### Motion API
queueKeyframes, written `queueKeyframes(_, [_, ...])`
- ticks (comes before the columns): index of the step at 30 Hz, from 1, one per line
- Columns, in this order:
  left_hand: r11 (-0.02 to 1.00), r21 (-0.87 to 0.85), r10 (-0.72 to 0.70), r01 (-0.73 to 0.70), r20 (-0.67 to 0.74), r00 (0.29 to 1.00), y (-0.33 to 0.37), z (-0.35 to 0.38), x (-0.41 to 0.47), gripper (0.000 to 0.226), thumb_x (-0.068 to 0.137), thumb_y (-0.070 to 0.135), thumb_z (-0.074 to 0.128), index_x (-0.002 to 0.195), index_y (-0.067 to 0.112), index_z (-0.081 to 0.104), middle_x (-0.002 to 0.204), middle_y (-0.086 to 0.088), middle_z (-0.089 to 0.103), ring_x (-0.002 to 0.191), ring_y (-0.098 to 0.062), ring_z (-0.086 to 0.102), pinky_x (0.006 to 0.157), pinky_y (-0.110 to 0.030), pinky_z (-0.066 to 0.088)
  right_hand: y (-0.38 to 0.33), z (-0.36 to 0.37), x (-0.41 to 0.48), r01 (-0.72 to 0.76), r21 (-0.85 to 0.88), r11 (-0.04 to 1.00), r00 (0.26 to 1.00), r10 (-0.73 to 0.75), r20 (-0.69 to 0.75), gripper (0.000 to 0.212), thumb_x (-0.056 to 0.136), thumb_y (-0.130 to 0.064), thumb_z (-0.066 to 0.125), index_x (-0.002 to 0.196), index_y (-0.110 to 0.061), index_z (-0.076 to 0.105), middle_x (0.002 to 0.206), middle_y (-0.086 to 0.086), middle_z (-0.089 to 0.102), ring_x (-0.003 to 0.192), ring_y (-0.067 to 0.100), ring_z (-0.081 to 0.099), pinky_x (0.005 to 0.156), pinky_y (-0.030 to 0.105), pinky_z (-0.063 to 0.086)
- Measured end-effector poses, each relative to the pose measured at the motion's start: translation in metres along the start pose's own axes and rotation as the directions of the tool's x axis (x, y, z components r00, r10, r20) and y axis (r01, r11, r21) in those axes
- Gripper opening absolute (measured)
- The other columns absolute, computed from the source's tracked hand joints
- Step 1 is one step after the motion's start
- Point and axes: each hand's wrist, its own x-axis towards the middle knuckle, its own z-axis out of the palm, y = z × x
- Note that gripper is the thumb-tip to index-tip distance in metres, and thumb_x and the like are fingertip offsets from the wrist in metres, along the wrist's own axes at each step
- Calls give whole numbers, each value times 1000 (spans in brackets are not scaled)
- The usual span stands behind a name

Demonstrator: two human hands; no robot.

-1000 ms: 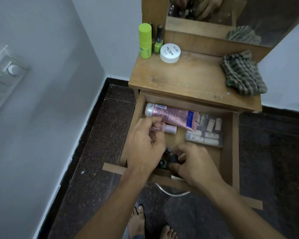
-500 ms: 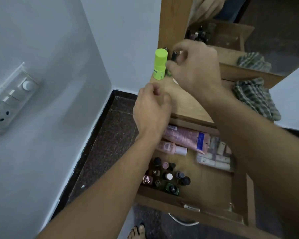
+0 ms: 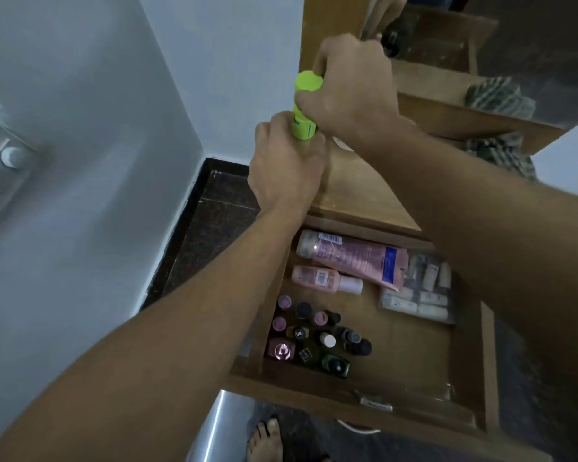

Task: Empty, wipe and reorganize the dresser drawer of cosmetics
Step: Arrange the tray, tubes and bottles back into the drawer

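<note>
Drawer: an open wooden dresser drawer (image 3: 414, 361), pulled out under the wooden desk top (image 3: 354, 191).
Inside the drawer, back: a long pink squeeze tube (image 3: 351, 255) lay on its side. A small pink bottle with a white cap (image 3: 317, 278) lay just in front of it.
Inside the drawer, front-left corner: a cluster of small dark and pink nail-polish bottles (image 3: 314, 338) stood upright.
Inside the drawer, right of the tube: a clear pouch of pale little pieces (image 3: 421, 288).
Above the drawer, desk's back-left corner: a lime-green cylindrical stick (image 3: 303, 127) stood upright.
Left hand (image 3: 286, 165): curled at the stick's base. What it held, I cannot tell.
Right hand (image 3: 351, 88): curled against the stick's upper part, thumb across it. Whether it gripped it, I cannot tell.
Above the drawer, desk's right side: a crumpled checked cloth (image 3: 501, 155).
</note>
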Motion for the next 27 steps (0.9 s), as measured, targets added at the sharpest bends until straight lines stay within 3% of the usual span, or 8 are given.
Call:
queueKeyframes(6, [997, -70, 10, -15, -75, 997, 7, -1, -16, 32, 87, 36, 62, 114, 19, 60, 116, 3, 57, 93, -22, 61, 73, -33, 44, 1, -10, -18, 35, 0, 999, 998, -35, -43, 41, 73, -42, 69, 104, -16, 63, 96, -1, 64, 80, 16, 54, 64, 26, 35])
queueKeyframes(10, [989, -68, 128, -134, -87, 988, 7, -11, -48, 31, 84, 37, 67, 111, 24, 63, 109, 8, 60, 83, -4, 51, 70, -27, 39, 19, -37, -64, 45, 84, 995, 996, -38, -79, 45, 73, -50, 68, 102, -16, 66, 88, -5, 66, 82, 16, 60, 67, 31, 45])
queueKeyframes(14, [969, -56, 244, -239, 116, 963, 1, -21, -96, 31, 80, 45, 69, 107, 30, 67, 104, 16, 64, 90, -2, 59, 73, -25, 47, 45, -60, -134, -16, 170, 985, 998, 26, -60, 40, 69, -46, 64, 94, -17, 76, 86, 2, 70, 81, 22, 63, 75, 40, 49])
queueKeyframes(17, [956, -97, 294, -278, 314, 903, -7, -21, -127, 33, 78, 48, 66, 106, 31, 70, 103, 15, 65, 89, -1, 62, 72, -22, 51, 70, -58, -182, -67, 199, 978, 998, 63, 28, 27, 72, -36, 71, 90, -16, 77, 87, 3, 71, 81, 20, 64, 74, 42, 51])
queueKeyframes(20, [963, -113, 270, -245, 423, 865, -18, -20, -142, 32, 80, 31, 71, 112, 27, 72, 105, 13, 66, 86, -2, 63, 73, -29, 57, 92, -44, -214, -115, 176, 978, 988, 94, 123, 24, 73, -31, 78, 95, -22, 78, 87, -1, 69, 80, 18, 63, 71, 33, 50])
queueKeyframes(23, [973, -171, 211, -155, 389, 897, -27, -23, -148, 37, 79, 15, 64, 111, 30, 73, 103, 18, 69, 84, 7, 64, 68, -10, 49, 103, -27, -232, -137, 129, 982, 977, 113, 179, 25, 73, -34, 81, 95, -25, 78, 86, -2, 66, 78, 18, 62, 69, 28, 44])
queueKeyframes(27, [978, -210, 81, -7, 346, 935, -36, -24, -153, 40, 82, 13, 58, 111, 37, 71, 101, 20, 70, 81, 0, 69, 64, -27, 60, 106, -7, -250, -155, 122, 980, 958, 119, 262, 23, 76, -33, 81, 98, -27, 77, 93, -2, 69, 83, 18, 63, 74, 38, 55])
